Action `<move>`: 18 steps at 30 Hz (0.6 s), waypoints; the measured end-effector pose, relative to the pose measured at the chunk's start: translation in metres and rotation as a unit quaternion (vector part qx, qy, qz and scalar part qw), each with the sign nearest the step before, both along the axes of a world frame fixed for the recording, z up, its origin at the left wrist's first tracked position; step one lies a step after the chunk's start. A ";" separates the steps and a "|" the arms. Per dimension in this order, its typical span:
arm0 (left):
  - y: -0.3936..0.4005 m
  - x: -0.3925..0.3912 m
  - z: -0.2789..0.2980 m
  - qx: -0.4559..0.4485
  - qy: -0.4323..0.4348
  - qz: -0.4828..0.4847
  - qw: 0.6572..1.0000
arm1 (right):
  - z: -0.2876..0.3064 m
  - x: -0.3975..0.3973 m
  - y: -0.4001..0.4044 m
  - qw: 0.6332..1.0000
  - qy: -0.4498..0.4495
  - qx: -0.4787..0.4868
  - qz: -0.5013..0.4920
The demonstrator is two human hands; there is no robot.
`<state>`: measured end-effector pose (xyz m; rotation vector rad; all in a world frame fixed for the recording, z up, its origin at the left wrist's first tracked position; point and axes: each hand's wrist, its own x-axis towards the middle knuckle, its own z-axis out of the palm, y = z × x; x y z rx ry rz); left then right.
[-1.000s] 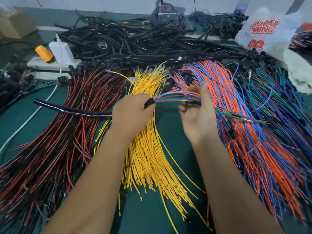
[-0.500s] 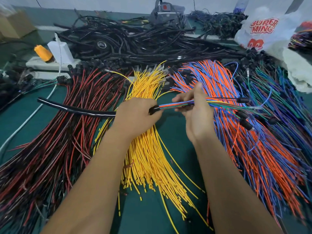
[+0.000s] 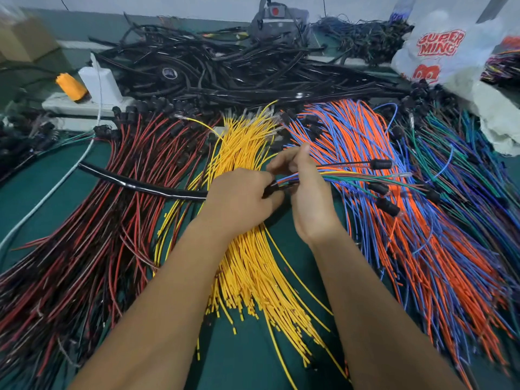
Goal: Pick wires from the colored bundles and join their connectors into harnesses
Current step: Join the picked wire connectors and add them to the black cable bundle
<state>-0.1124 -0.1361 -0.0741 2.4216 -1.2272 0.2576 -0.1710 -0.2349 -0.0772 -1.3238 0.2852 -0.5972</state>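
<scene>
Left hand (image 3: 239, 201) clenched around black sleeve (image 3: 146, 187) above yellow wires (image 3: 247, 266), steadying it; right hand (image 3: 306, 192) pinching loose wires (image 3: 351, 175) at sleeve mouth, apparently to gather them.

Green-topped table (image 3: 39, 198), pale wall (image 3: 174, 4) behind (even, soft light)

Both forearms were bare, with no sleeve visible up to the frame edge. The left hand (image 3: 239, 201) and the right hand (image 3: 309, 198) wore no glove, ring, watch or wristband.
</scene>
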 end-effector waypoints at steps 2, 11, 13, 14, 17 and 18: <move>-0.001 -0.002 0.001 -0.008 -0.004 -0.009 1.000 | -0.002 0.001 0.000 1.000 -0.011 -0.005 0.011; 0.000 -0.003 0.003 -0.021 0.008 -0.009 1.000 | -0.002 -0.004 -0.005 0.999 0.029 -0.022 0.001; 0.001 -0.001 0.003 -0.019 0.037 0.002 0.999 | 0.001 -0.007 -0.006 0.999 0.027 -0.035 -0.014; 0.001 -0.001 0.003 -0.020 0.052 0.006 0.998 | 0.001 -0.008 -0.006 0.998 0.031 -0.043 -0.026; 0.002 0.000 0.004 -0.033 0.078 0.012 0.996 | 0.000 -0.009 -0.008 0.996 0.041 -0.053 -0.066; 0.003 0.001 0.004 -0.036 0.082 0.013 0.996 | 0.000 -0.009 -0.008 0.995 0.039 -0.054 -0.072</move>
